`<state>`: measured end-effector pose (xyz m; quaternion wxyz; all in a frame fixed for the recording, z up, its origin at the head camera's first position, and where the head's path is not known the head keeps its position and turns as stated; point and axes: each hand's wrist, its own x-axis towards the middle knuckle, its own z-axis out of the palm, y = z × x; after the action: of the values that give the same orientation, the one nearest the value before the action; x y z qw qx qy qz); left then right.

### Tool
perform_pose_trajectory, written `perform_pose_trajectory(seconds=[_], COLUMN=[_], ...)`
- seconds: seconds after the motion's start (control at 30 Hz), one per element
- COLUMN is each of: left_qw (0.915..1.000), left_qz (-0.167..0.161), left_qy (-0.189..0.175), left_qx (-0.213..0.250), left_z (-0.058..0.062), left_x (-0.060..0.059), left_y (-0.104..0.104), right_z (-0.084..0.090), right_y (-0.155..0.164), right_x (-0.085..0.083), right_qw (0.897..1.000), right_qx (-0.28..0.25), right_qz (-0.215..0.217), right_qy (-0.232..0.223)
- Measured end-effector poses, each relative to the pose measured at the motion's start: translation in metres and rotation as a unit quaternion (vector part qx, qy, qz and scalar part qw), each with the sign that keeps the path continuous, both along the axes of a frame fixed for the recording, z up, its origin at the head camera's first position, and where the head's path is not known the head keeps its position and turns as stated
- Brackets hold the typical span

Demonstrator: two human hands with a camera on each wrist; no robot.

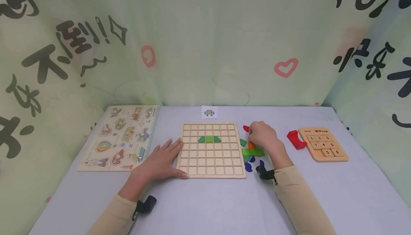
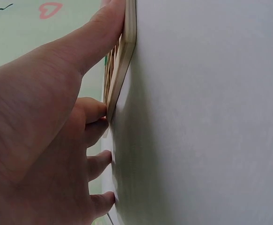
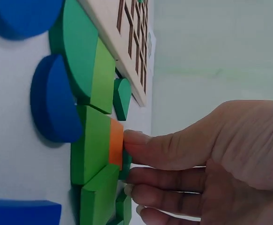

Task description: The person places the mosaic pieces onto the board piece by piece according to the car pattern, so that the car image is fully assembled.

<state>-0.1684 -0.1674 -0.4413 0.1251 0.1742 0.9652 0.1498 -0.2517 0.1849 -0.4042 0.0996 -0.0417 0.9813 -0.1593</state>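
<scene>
A pale wooden grid board (image 1: 210,162) lies mid-table, holding a row of light green pieces (image 1: 209,139) with rounded dark green ends. My left hand (image 1: 163,160) rests along its left edge, fingers spread and straight, thumb at the near corner. Right of the board, my right hand (image 1: 264,135) reaches over loose blocks, fingers bent, thumb close to the fingers. An orange block (image 3: 116,143) sits by the thumb tip, among green blocks (image 3: 92,143) and blue rounded blocks (image 3: 55,99). Beyond the hand lies a red piece (image 1: 246,128). Whether the fingertips pinch a piece is hidden.
A small pattern card (image 1: 209,112) lies behind the board. At left is a picture puzzle board (image 1: 110,146). Farther right, a red arch-shaped block (image 1: 296,140) sits against a wooden number puzzle (image 1: 330,158). Printed curtains (image 1: 212,49) surround the table.
</scene>
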Motion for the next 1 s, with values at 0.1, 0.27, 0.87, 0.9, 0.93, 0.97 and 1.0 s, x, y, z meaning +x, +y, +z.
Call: perform_pose_trajectory(seconds=[0.1, 0.27, 0.87, 0.9, 0.93, 0.97, 1.0], left_qw=[1.0000, 1.0000, 1.0000, 1.0000, 1.0000, 1.0000, 1.0000], left_qz=[-0.001, 0.000, 0.002, 0.003, 0.003, 0.003, 0.004], left_qy=[0.002, 0.006, 0.000, -0.001, -0.002, -0.002, -0.002], left_qx=[-0.002, -0.005, 0.005, 0.005, 0.004, 0.002, 0.000], left_z=[0.001, 0.000, -0.001, 0.000, 0.000, -0.001, -0.001], left_x=[0.000, -0.001, 0.000, 0.000, 0.000, 0.000, 0.000], left_y=[0.000, 0.000, 0.000, 0.000, -0.001, -0.001, -0.001], right_z=[-0.001, 0.002, 0.006, 0.006, 0.006, 0.005, 0.005], right_y=[0.000, 0.000, -0.020, -0.022, -0.024, -0.027, -0.030], right_x=[-0.001, -0.001, -0.006, -0.006, -0.006, -0.005, -0.005], right_qw=[1.000, 1.000, 0.976, 0.974, 0.973, 0.971, 0.970], right_qx=[-0.003, -0.012, -0.188, -0.195, -0.202, -0.208, -0.215], right_qz=[-0.001, 0.006, 0.051, 0.056, 0.058, 0.061, 0.062], right_qy=[-0.004, -0.004, 0.099, 0.100, 0.099, 0.097, 0.093])
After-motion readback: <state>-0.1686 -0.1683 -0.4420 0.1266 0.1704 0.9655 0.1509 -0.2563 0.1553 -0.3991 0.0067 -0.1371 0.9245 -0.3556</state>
